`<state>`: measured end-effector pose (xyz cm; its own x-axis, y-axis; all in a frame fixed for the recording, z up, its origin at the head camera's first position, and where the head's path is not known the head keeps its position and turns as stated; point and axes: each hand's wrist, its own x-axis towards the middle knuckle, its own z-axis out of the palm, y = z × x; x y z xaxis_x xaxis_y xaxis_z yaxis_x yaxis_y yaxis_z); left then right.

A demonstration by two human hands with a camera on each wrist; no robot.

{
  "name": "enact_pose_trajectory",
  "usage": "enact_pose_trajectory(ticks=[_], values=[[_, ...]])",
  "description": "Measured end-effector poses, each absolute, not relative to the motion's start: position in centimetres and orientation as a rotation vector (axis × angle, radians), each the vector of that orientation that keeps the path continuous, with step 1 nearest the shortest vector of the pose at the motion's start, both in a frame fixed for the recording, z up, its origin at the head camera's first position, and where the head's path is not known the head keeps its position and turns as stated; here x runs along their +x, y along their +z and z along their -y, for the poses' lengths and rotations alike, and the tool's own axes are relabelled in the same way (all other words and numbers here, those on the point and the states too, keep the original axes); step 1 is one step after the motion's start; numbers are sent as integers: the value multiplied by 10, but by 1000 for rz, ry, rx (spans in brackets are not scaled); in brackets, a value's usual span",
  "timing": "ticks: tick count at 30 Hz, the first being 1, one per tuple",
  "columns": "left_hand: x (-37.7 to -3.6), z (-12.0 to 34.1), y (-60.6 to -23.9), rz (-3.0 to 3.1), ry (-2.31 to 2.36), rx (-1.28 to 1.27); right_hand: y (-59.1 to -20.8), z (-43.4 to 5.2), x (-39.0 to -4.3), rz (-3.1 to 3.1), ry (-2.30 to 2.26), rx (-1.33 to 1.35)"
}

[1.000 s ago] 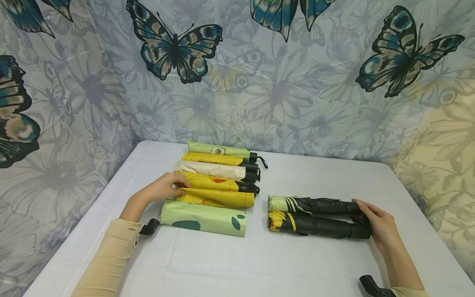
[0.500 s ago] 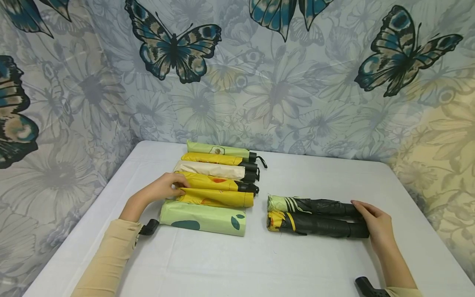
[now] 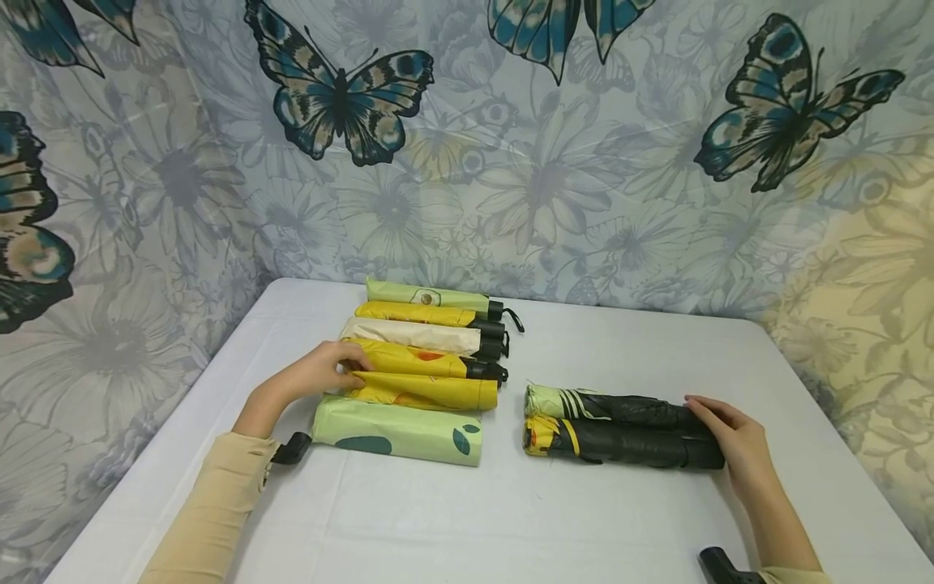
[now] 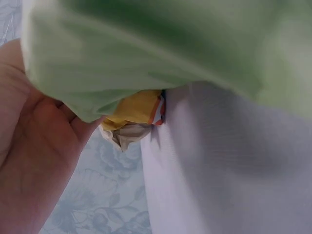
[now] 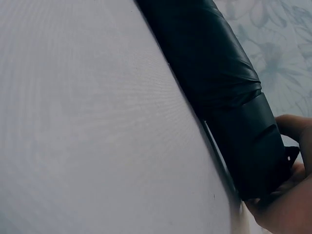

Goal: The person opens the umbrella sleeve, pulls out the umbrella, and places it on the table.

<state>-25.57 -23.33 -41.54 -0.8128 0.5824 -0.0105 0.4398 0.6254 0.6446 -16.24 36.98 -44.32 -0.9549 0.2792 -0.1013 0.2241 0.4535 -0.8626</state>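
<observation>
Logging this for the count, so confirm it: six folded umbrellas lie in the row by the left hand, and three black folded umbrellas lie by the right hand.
One detail is wrong. The head view shows two black folded umbrellas by the right hand, not three. Six folded umbrellas do lie in the row by the left hand.

A white table (image 3: pixel 511 519) stands against a floral curtain (image 3: pixel 554 186) (big blue butterflies printed across it).
</observation>
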Motion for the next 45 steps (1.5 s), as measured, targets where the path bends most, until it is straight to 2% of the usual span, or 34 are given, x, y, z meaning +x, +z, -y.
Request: enact_pose_trajectory(ticks=[10, 27, 34, 45], values=[[-264, 238, -410, -2744, 1130, 821, -445, -370, -162, 2696, 1508, -512], [-277, 245, -418, -2849, 1034, 770, -439, -365, -165, 2665, 1449, -557], [-278, 244, -421, -2834, 1042, 790, -423, -339, -173, 2463, 1350, -523], [-278, 244, -424, -2821, 1039, 759, -407, -290, -182, 2423, 1588, -288]])
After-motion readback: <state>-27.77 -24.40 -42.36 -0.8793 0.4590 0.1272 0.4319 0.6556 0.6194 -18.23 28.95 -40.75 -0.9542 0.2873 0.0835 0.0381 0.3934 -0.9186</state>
